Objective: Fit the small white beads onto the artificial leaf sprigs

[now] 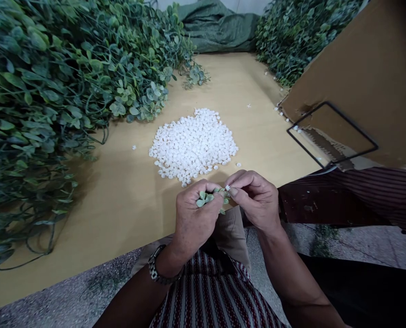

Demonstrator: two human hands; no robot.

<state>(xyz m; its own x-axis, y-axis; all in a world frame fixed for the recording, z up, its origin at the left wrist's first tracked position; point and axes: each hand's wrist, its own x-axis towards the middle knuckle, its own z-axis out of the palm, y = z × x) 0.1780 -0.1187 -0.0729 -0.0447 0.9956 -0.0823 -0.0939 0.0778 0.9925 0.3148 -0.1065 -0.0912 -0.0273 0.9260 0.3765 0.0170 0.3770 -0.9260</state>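
Note:
My left hand [198, 216] is closed around a small sprig of artificial leaves [205, 198], with leaves poking out on both sides of the fingers. Pinched between thumb and forefinger of my right hand [257, 200] is a small white plastic piece [227, 187], right at the sprig's end. The two hands nearly touch above the table's front edge. Just beyond them lies a wide heap of similar small white pieces [194, 146]. Whether the pinched piece sits on the stem cannot be made out.
Piles of artificial greenery cover the table's left side [53, 68] and far right corner [288, 36]. A dark green sack [220, 27] lies at the back. At right stands a brown cardboard piece [367, 86] beside a black wire frame [351, 120]. A few white pieces are scattered on the tabletop [121, 196].

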